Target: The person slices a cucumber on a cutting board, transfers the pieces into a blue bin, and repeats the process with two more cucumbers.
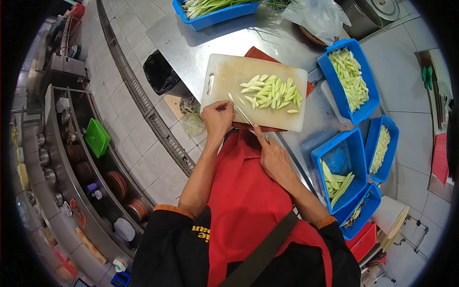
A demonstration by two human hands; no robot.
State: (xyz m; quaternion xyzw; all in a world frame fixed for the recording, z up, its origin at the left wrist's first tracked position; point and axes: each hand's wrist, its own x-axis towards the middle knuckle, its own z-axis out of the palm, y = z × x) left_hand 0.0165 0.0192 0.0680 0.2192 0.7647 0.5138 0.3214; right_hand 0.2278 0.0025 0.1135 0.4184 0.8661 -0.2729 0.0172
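Observation:
A white cutting board (pixel 224 71) lies on the steel table with a loose pile of slant-cut, pale green vegetable slices (pixel 272 93) on its right half. My right hand (pixel 276 161) grips a knife (pixel 241 111) at the board's near edge, index finger stretched along it. The blade points up and left over the board, apart from the pile. My left hand (pixel 218 117) is at the board's near left corner, left of the blade, its fingers curled and pressed together. Whatever they may hold is hidden. A reddish-brown cloth (pixel 260 54) shows from under the board.
Right of the board, a blue bin (pixel 354 115) holds cut pieces; another blue bin (pixel 339 155) holds long green strips. More blue bins (pixel 393 165) stand beside them. Spring onions fill a blue tray (pixel 215 23) at the back. A black-lined trash bin (pixel 160 71) stands left of the table.

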